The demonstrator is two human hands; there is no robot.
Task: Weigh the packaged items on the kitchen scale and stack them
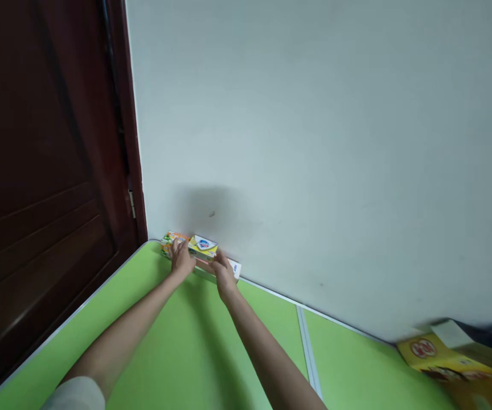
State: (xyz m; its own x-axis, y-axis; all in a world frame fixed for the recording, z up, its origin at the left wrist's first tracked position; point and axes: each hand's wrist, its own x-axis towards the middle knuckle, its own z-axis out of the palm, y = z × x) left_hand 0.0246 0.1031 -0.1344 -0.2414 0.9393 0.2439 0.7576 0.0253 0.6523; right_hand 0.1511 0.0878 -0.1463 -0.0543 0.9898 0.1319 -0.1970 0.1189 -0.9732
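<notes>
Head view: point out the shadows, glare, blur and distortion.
Head view: blurred shadow on the wall above the soap box; long soft shadow down the green table; faint glare on the door; yellow carton smeared and stretched near the corner.

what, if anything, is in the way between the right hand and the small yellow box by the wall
Nothing visible. The right hand has its fingers at the small yellow box's right end. The orange box sits to its left, by the left hand, outside that gap.
</notes>
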